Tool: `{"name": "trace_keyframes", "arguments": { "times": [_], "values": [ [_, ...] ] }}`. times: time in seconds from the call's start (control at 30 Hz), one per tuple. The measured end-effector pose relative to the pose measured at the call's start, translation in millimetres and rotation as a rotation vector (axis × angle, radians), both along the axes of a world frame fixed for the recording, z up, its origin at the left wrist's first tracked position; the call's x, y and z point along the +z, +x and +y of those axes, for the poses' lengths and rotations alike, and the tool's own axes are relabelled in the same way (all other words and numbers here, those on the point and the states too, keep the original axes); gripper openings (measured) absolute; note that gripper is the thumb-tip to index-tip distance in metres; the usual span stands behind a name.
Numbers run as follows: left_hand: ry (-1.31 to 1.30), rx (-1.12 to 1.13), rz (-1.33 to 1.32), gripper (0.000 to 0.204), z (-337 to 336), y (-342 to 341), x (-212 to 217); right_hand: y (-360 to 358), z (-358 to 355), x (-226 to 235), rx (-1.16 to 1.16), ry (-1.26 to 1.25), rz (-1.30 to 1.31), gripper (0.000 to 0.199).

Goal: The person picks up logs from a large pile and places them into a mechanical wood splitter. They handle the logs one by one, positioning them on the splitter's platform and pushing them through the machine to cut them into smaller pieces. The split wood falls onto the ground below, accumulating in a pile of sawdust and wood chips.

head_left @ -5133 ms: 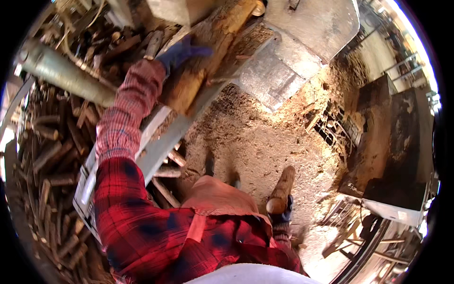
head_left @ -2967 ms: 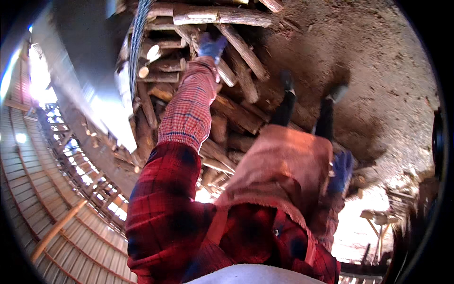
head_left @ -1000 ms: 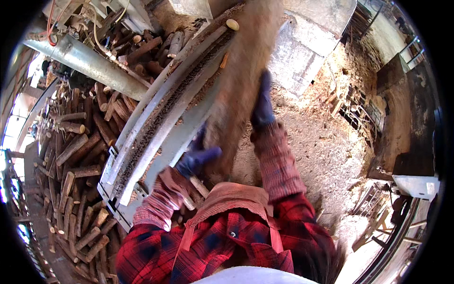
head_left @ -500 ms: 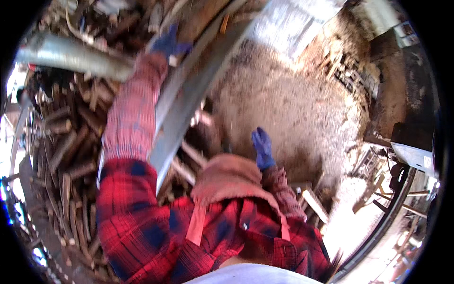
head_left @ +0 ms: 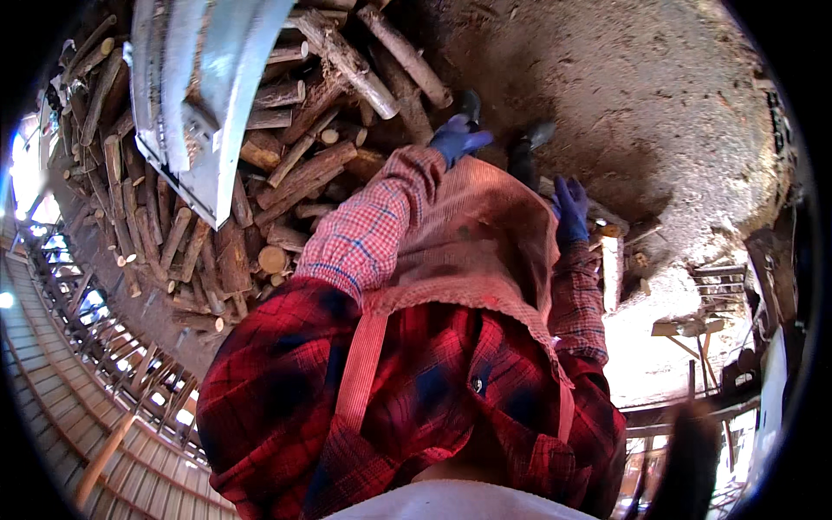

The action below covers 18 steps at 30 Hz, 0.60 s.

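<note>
My left hand (head_left: 458, 141), in a blue-purple glove, hovers in front of the apron's upper edge with the thumb held away from the fingers. Nothing shows in it. It is nearest to the apron (head_left: 468, 234) and to some split logs (head_left: 406, 57) on the ground beyond. On the other side of the apron, my right hand (head_left: 570, 208) hangs low in a matching glove, its fingers loosely apart and holding nothing visible. A pale piece of wood (head_left: 612, 269) lies on the ground close to that hand. Both forearms wear checked sleeve covers.
A large pile of firewood (head_left: 303, 186) covers the ground at my left. Above it juts a metal chute (head_left: 230, 104) with a sharp-looking end. Dirt floor (head_left: 598, 78) stretches ahead and right. My dark shoes (head_left: 539, 134) show beyond the apron. Wooden framing (head_left: 693, 329) stands at right.
My left hand has come back from beside the metal chute to the front of the apron. The view has turned, so the chute now sits at the upper left and more firewood shows.
</note>
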State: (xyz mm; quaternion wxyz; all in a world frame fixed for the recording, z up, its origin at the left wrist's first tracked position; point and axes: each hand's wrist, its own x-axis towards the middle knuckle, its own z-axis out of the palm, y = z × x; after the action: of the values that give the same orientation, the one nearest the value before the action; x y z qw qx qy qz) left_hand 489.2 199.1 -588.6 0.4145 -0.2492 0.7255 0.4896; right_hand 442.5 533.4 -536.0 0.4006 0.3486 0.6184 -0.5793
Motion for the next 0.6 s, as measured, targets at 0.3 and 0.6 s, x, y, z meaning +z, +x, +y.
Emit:
{"name": "trace_keyframes", "arguments": {
  "times": [0.3, 0.6],
  "values": [
    [-0.490, 0.913, -0.303, 0.062, -195.4, 140.9, -165.3, 2.4, -167.3, -274.0, 0.173, -0.053, -0.035, 0.087],
    [-0.877, 1.127, 0.423, 0.114, -246.7, 118.4, -289.1, 24.3, -427.2, -429.4, 0.933, -0.128, 0.340, 0.094]
  ]
}}
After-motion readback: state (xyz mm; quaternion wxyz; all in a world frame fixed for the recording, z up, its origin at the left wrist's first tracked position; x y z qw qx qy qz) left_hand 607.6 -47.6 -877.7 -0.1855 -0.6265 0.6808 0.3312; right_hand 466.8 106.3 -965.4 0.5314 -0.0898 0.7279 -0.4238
